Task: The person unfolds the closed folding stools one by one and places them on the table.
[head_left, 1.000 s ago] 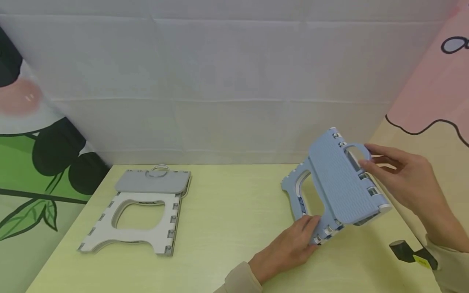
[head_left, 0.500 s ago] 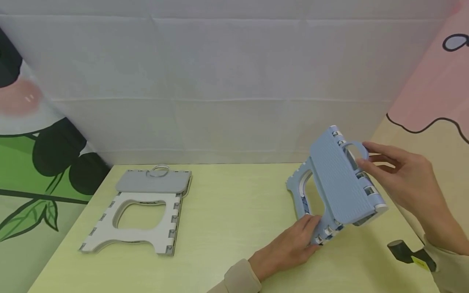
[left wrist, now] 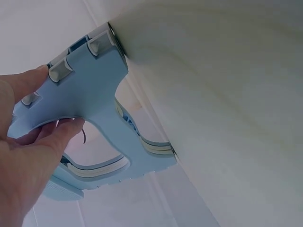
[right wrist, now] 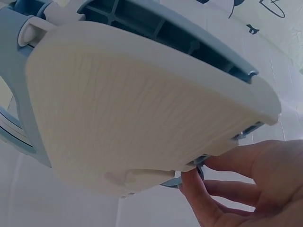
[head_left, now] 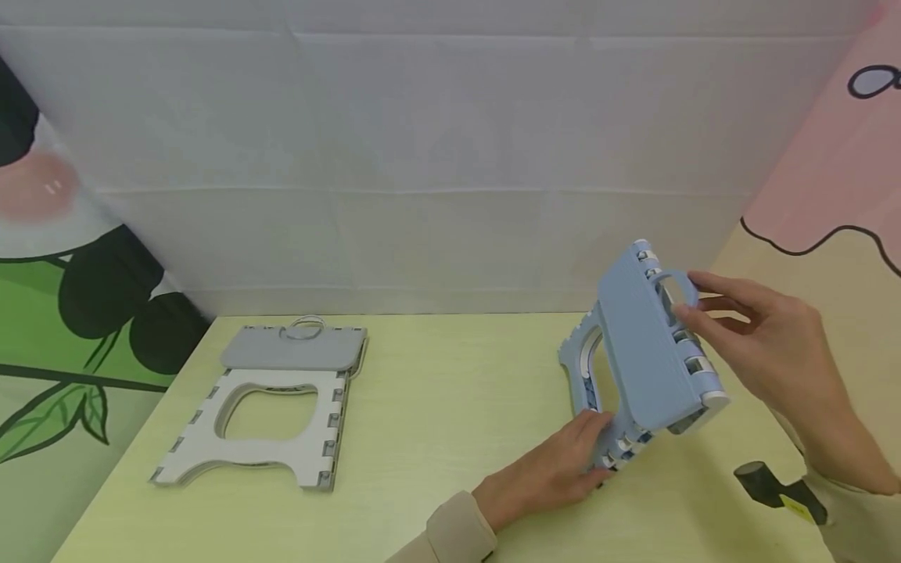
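Observation:
A blue folding step stool [head_left: 651,344], folded flat, is held tilted over the right part of the table. My left hand [head_left: 552,469] grips its leg frame near the lower edge, with fingers through the cut-out and the thumb on the hinged side, as the left wrist view shows. At the other end my right hand [head_left: 767,336] pinches the blue loop handle [head_left: 681,283] between thumb and fingers. The right wrist view shows the cream underside [right wrist: 113,113] of the stool's top panel. A second folding stool [head_left: 281,348], grey and white, lies folded flat on the left of the table.
The pale yellow-green table [head_left: 422,391] meets a white cloth backdrop [head_left: 436,172] at the rear. Printed cartoon panels stand on both sides. A black strap device [head_left: 774,489] with a yellow label sits at my right sleeve.
The blue stool has turned slightly, and its handle end has shifted a little left along with my right hand. Both hands keep their hold. The grey and white stool stays put.

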Available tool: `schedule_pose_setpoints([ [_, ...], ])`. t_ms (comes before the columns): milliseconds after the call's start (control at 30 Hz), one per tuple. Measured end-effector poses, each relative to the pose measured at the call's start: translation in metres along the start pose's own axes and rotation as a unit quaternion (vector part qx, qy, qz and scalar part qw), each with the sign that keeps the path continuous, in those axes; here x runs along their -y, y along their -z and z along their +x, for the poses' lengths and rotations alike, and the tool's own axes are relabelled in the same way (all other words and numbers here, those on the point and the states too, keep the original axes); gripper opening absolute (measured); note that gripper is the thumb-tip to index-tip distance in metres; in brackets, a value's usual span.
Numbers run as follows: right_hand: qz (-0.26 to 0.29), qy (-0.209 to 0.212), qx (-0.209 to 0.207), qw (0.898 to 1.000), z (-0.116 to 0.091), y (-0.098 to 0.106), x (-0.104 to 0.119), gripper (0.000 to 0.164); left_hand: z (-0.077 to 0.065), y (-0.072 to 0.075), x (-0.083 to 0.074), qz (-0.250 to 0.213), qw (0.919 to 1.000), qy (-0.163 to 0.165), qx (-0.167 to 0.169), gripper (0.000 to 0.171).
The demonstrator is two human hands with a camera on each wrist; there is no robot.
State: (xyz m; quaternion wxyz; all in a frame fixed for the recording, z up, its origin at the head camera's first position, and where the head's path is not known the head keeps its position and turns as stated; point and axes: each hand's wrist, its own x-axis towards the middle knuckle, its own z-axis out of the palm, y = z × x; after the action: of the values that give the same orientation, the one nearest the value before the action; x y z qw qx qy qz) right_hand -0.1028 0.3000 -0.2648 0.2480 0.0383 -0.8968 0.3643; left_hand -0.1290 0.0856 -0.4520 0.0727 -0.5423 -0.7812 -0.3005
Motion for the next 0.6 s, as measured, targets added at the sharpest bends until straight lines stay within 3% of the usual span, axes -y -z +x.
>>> schedule_pose_setpoints([
  [267, 0.028, 0.021, -0.017, 0.999, 0.0, -0.006, 0.006, 0.044, 0.002, 0.005, 0.004, -0.044, 0.9981, 0.02, 0.037, 0.064],
  [600, 0.023, 0.037, -0.018, 0.999, -0.002, -0.01, 0.011, 0.045, 0.002, 0.009, 0.005, -0.088, 0.9926, 0.036, 0.076, 0.065],
])
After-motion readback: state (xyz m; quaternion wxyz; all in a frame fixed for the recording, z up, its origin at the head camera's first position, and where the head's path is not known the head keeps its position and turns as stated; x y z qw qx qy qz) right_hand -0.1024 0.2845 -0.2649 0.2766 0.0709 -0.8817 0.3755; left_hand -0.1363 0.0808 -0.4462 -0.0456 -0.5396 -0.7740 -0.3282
